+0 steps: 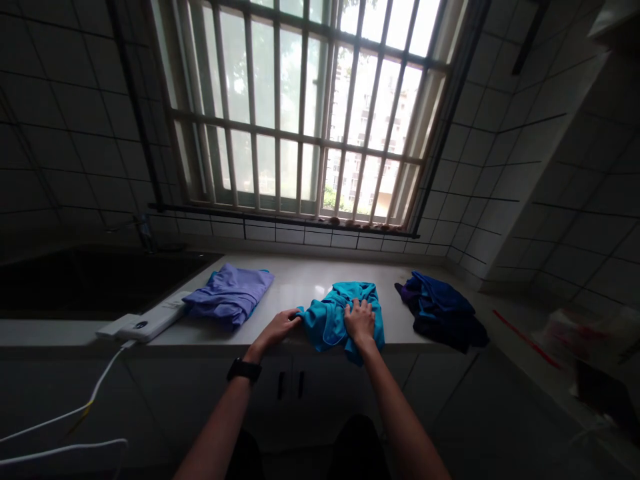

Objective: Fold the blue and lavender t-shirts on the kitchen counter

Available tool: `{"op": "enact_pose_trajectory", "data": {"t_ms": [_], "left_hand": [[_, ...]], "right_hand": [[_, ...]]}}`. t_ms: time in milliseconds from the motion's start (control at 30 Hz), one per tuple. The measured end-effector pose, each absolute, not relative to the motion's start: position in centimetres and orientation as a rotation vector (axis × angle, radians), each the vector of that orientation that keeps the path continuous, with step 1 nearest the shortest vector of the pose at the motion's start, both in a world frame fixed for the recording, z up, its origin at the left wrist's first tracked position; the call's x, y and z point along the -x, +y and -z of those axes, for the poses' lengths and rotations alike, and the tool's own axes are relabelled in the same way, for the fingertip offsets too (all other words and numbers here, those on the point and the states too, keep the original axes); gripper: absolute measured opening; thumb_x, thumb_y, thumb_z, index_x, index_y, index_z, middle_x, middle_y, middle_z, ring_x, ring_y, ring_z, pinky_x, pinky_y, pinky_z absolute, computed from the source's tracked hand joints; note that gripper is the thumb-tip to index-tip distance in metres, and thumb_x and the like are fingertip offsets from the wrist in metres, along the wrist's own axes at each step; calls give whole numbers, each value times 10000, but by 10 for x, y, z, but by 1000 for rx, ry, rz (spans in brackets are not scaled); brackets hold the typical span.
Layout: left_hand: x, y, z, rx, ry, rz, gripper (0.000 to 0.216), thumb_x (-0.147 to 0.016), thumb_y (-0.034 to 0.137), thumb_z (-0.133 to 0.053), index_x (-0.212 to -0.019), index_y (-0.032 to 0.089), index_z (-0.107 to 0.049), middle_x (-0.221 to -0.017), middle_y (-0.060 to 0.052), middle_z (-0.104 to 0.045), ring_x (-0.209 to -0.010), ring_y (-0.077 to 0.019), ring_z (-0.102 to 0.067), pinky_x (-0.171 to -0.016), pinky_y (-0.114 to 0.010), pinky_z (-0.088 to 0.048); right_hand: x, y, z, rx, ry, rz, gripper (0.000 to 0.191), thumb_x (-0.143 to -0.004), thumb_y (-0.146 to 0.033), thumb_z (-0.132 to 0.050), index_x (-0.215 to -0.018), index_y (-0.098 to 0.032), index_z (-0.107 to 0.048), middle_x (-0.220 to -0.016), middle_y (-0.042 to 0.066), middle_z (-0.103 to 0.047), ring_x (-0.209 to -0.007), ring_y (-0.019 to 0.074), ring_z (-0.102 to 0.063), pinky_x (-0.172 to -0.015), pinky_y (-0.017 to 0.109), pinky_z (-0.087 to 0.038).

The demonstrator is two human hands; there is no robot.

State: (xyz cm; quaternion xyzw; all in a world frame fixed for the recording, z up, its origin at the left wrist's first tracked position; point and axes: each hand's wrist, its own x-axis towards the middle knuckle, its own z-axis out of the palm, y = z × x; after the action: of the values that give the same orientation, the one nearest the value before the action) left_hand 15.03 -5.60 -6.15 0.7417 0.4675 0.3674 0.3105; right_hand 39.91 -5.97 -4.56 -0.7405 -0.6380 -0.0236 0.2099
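Note:
A turquoise garment [327, 323], perhaps a shirt, lies bunched and partly folded on the counter in the middle of the head view, one part hanging over the front edge. My left hand [286, 325] pinches its left end between thumb and fingers. Spread on top of the cloth, towards its right side, my right hand [360, 320] presses down with the fingers apart. To the left lies a folded lavender garment [230, 293] with a bit of turquoise cloth under it. Dark blue garments [443, 307] are piled on the right.
A white power bank-like device [155, 319] with a white cable [107, 370] sits by the sink [75, 273] at the left. The counter's front edge [215, 343] runs before me, above cabinet doors. A barred window [305, 113] is behind. A red strip [525, 339] lies at the right.

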Motion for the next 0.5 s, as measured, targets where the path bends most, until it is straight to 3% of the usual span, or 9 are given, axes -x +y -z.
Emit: {"op": "enact_pose_trajectory", "data": {"t_ms": [500], "left_hand": [[-150,-58,60,-1973,1256,-949,415,-818,526,-545,-941,192,-757,-1028,-70,-796,-926,-265,-701,-882,-334,-544]], "right_hand": [[-400,-57,50,2040,-1747,30,430,-1053,-365,-407,-1336,-154,-653,-1322,195,-643,-1231,320,-574,-971,390,-450]]}}
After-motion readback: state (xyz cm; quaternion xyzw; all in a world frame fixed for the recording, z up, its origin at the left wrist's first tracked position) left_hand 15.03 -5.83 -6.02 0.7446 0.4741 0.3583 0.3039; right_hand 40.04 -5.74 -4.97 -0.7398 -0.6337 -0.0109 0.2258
